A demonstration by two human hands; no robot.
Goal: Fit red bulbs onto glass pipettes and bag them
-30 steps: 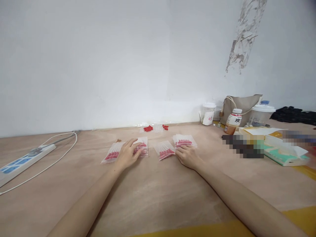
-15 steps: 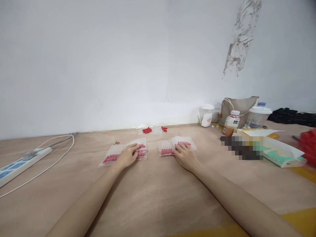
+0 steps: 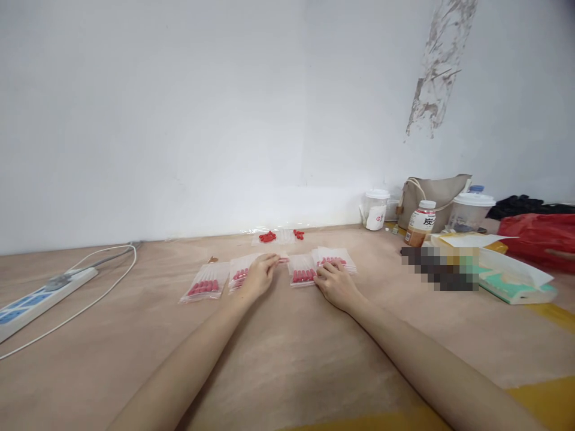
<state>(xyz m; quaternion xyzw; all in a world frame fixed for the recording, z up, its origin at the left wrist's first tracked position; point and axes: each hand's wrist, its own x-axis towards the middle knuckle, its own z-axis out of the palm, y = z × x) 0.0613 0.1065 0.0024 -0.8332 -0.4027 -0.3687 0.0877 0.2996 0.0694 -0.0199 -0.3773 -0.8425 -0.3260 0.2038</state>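
Several small clear zip bags with red finger-shaped pieces lie on the brown-covered table. My left hand point(image 3: 261, 274) is closed, fingers together, on a zip bag point(image 3: 283, 259) that shows at its fingertips, between the two groups of bags. To its left are a bag pile point(image 3: 241, 274), partly covered by the hand, and another bag point(image 3: 203, 288). My right hand point(image 3: 336, 284) has its bent fingers closed over the near edge of a bag stack point(image 3: 347, 256). Left of those fingers, and close to them, another bag point(image 3: 303, 275) lies flat.
Loose red pieces point(image 3: 268, 237) lie on clear plastic by the wall. A power strip point(image 3: 49, 299) and white cable point(image 3: 117, 280) are at left. To the right stand a lidded cup point(image 3: 376, 211), a bottle point(image 3: 421, 224), a bag point(image 3: 440, 193) and a tissue pack point(image 3: 516, 286).
My left hand has moved right from the left bag pile, with a zip bag in its fingers. The right hand stays almost still on its stack. More of a red bag shows at far right.
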